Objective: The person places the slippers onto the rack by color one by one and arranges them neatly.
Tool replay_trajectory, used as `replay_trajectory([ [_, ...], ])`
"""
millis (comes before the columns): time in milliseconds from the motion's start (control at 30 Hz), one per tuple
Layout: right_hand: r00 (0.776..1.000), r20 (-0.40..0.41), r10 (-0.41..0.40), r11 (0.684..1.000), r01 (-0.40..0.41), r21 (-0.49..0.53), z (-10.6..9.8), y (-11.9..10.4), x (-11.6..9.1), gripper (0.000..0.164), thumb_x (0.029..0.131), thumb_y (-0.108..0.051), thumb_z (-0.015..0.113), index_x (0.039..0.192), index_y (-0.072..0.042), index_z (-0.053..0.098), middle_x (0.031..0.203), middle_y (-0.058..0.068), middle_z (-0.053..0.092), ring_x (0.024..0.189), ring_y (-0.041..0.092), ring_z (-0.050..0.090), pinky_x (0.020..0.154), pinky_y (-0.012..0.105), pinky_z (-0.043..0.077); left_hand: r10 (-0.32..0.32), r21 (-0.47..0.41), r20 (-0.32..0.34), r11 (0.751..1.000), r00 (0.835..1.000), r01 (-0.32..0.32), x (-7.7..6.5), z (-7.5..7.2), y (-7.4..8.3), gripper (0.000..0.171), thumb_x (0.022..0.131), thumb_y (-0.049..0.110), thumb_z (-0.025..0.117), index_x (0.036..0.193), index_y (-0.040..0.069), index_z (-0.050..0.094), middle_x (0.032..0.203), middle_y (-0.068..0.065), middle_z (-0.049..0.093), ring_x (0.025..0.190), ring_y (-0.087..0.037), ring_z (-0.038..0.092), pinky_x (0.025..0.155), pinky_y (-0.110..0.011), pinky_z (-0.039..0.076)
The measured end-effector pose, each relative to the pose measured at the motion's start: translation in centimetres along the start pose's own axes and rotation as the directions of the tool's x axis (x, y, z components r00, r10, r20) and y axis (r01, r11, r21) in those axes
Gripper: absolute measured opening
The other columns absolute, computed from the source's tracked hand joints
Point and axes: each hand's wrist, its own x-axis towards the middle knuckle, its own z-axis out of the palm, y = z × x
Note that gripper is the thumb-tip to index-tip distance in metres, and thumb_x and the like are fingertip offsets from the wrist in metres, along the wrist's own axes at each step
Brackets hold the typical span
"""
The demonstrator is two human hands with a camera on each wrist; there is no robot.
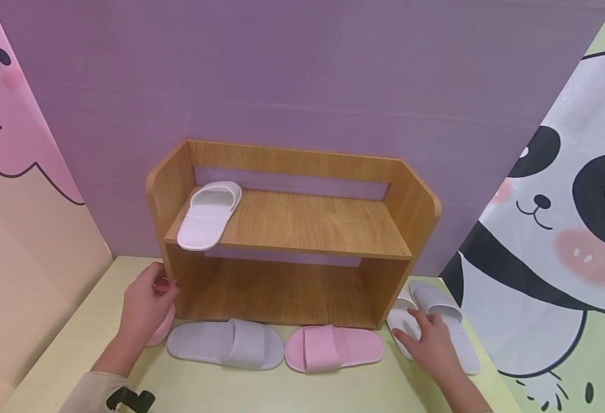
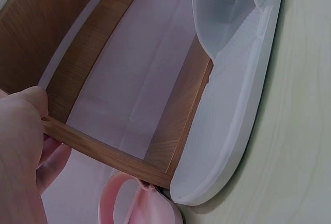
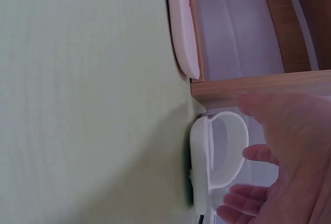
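Observation:
My left hand (image 1: 144,304) pinches the left side panel of a small wooden shoe rack (image 1: 307,223), thumb on the inner side and fingers outside, as the left wrist view shows. A pink slipper (image 1: 163,331) lies beside that panel, partly hidden by the hand. Over a white slipper (image 1: 402,321) on the rack's right, my right hand (image 1: 431,341) hovers with parted, slightly bent fingers. In the right wrist view nothing is between those fingers, and the slipper's strap (image 3: 238,146) is close to the fingertips. Another white slipper (image 1: 204,226) sits on the upper shelf at the left.
A light grey slipper (image 1: 194,342) and a pink slipper (image 1: 361,347) lie sideways along the rack's front. At the far right is a second light grey slipper (image 1: 465,344), beside the white one. A purple wall (image 1: 302,74) stands behind the pale table (image 1: 220,396).

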Motion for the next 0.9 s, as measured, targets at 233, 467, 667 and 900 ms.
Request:
replay_trajectory([
  [233, 0.994, 0.093, 0.061, 0.996, -0.054, -0.073, 0.7, 0.0, -0.1, 0.066, 0.086, -0.040, 0.077, 0.133, 0.002, 0.060, 0.113, 0.038, 0.053, 0.103, 0.054, 0.054, 0.088, 0.065, 0.045, -0.001, -0.002, -0.007, 1.000, 1.000, 0.001, 0.0, 0.0, -0.1, 0.027, 0.088, 0.011, 0.075, 0.111, 0.014, 0.061, 0.099, -0.003, 0.065, 0.089, -0.021, 0.068, 0.074, -0.042, 0.060],
  [467, 0.983, 0.147, 0.106, 0.987, -0.085, -0.139, 1.1, -0.2, -0.4, 0.068, 0.084, -0.043, 0.076, 0.134, 0.000, 0.060, 0.116, 0.040, 0.051, 0.107, 0.057, 0.049, 0.086, 0.064, 0.044, -0.008, -0.003, -0.006, 1.000, 1.000, 0.008, 0.0, 0.1, 0.0, 0.027, 0.087, 0.011, 0.075, 0.111, 0.014, 0.061, 0.100, -0.003, 0.066, 0.088, -0.021, 0.068, 0.072, -0.040, 0.060],
  [667, 0.982, 0.145, 0.120, 0.985, -0.099, -0.143, 1.2, -0.3, -0.5, 0.067, 0.085, -0.043, 0.076, 0.134, -0.001, 0.060, 0.113, 0.040, 0.048, 0.105, 0.056, 0.045, 0.083, 0.062, 0.043, -0.008, -0.006, -0.005, 1.000, 1.000, 0.008, -0.1, 0.1, 0.0, 0.028, 0.088, 0.012, 0.075, 0.112, 0.013, 0.061, 0.101, -0.004, 0.066, 0.088, -0.022, 0.068, 0.072, -0.041, 0.060],
  [900, 0.977, 0.164, 0.138, 0.983, -0.115, -0.143, 1.2, -0.2, -0.3, 0.070, 0.083, -0.045, 0.076, 0.134, -0.001, 0.061, 0.104, 0.035, 0.050, 0.099, 0.050, 0.043, 0.078, 0.054, 0.039, -0.001, -0.001, -0.010, 1.000, 1.000, 0.001, -0.1, 0.2, -0.1, 0.030, 0.088, 0.011, 0.075, 0.113, 0.013, 0.061, 0.102, -0.005, 0.066, 0.089, -0.023, 0.068, 0.073, -0.043, 0.061],
])
